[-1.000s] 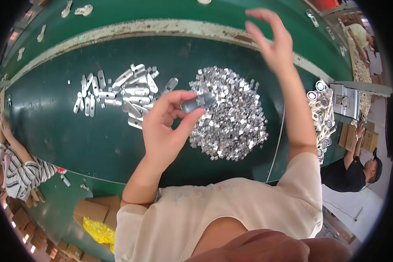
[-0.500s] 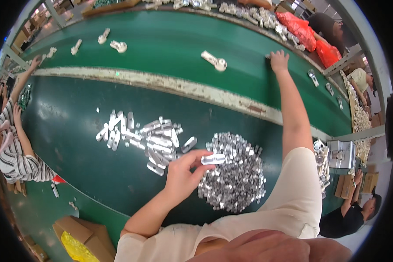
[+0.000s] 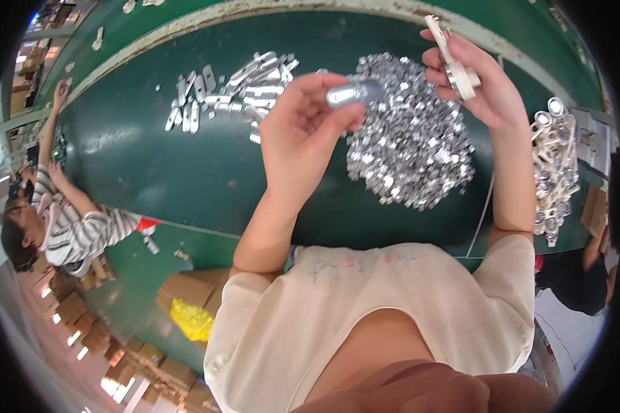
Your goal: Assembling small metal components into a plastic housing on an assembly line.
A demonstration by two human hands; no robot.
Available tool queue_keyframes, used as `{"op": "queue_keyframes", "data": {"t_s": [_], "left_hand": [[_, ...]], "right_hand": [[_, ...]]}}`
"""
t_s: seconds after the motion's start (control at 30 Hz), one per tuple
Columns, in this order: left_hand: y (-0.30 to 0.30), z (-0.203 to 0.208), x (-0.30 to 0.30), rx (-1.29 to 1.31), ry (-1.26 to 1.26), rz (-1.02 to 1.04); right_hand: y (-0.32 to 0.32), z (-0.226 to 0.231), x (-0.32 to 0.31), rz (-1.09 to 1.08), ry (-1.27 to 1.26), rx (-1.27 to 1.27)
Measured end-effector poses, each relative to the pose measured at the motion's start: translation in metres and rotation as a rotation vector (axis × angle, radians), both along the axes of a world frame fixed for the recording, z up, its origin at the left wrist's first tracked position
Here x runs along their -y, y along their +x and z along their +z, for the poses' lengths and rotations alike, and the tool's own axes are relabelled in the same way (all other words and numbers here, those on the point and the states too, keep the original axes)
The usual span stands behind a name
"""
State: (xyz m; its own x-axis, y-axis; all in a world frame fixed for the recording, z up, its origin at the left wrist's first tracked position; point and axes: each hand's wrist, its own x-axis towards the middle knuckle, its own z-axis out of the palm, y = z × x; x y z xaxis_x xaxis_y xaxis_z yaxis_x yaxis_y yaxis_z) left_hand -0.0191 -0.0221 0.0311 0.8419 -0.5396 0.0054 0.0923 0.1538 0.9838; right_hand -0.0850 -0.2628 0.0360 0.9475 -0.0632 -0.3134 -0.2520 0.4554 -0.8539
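My left hand is closed, with thumb and fingertips pinching a shiny silver oblong cover with rounded ends. To its right, my right hand grips a cream-white part with a long thin stem and a round disc-like end, stem pointing up and away. Between and below the hands lies a wide heap of small silver metal pieces on the dark green table. More oblong silver covers lie scattered beyond my left hand. The left hand's far fingers are partly hidden.
Cream-white parts with round silver ends are piled at the right. A worn pale rail borders the green belt. At left works a person in a striped shirt. A carton holding a yellow bag stands at lower left.
My right hand has drawn back from the far belt and now holds a cream-white part. The left hand still pinches the silver cover. The whole view has shifted downward.
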Motion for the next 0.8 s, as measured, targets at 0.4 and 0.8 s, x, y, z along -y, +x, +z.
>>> {"op": "queue_keyframes", "data": {"t_s": [0.4,0.8], "left_hand": [[-0.028,0.010,0.000,0.016,0.036,-0.007],[-0.035,0.014,0.003,0.094,-0.017,-0.129]], "right_hand": [[-0.040,0.022,-0.053,-0.067,-0.269,0.232],[-0.050,0.028,-0.062,-0.027,-1.244,0.571]]}}
